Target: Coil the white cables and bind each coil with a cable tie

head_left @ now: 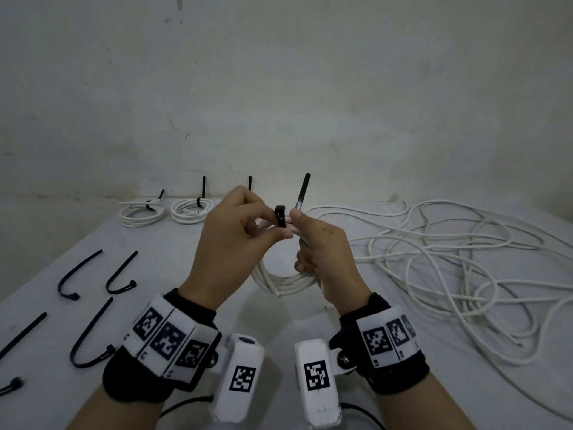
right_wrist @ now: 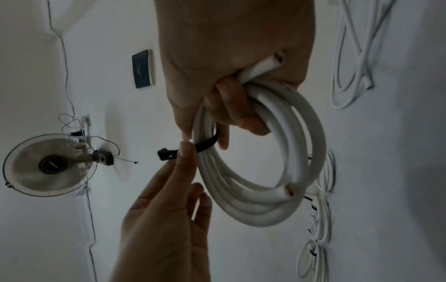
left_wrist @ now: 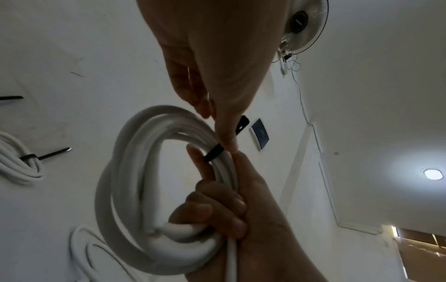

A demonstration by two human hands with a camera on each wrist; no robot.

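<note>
Up above the table (head_left: 217, 305), the right hand (head_left: 325, 259) grips a coil (head_left: 279, 282) of white cable, fingers curled through its loop, thumb on top. Meanwhile the left hand (head_left: 229, 240) pinches the head end of a black cable tie (head_left: 281, 216) lying across the coil (its tail (head_left: 302, 192) sticks up behind). Loose cable (head_left: 449, 259) lies to the right, two bound coils (head_left: 167, 209) far back, spare ties (head_left: 90, 274) left.

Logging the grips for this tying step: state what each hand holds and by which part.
Right hand grips the white cable coil by its right side. Left hand pinches the black cable tie just below its head, where it crosses the coil.
</note>
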